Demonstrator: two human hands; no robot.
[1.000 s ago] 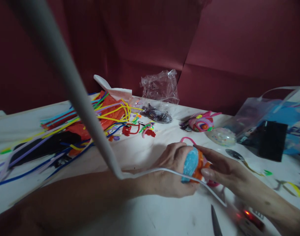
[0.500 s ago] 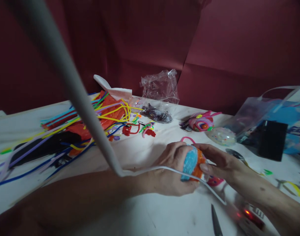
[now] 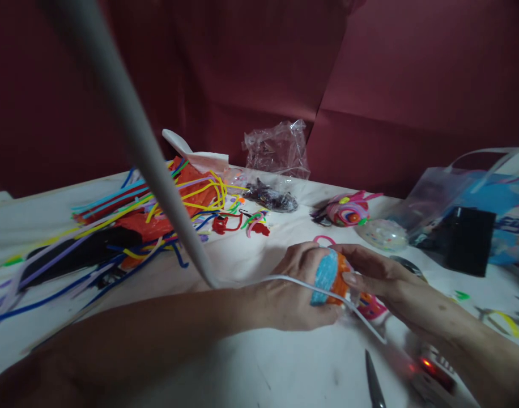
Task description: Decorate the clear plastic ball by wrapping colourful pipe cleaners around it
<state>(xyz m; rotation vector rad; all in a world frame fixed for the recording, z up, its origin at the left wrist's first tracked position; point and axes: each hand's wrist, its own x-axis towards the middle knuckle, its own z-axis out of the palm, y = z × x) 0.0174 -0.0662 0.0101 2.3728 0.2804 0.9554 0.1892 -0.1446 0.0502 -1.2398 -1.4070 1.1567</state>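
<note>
A rounded object with a blue part and an orange part (image 3: 326, 276) is at the right of centre, above the white table. Wrapped round its left side is my left hand (image 3: 300, 289). My right hand (image 3: 372, 275) presses its fingers and thumb against the orange right side. A white cable (image 3: 285, 277) passes in front of my left hand and the object. Close behind the hands lies a pink loop (image 3: 324, 240), and a pink piece with orange spots (image 3: 372, 306) is beneath my right hand.
Coloured pipe cleaners (image 3: 110, 212) and red sheets (image 3: 200, 190) cover the left. A grey pole (image 3: 149, 147) crosses the view. Behind are a clear bag (image 3: 276, 150) and a pink figure (image 3: 348, 209); rightward, a black box (image 3: 471, 242). A pointed blade (image 3: 373, 379) and red-lit device (image 3: 435, 368) lie in front.
Both hands and the held object have shifted slightly up and left. More of the spotted pink piece shows. A blue pipe cleaner end now shows beside the pole.
</note>
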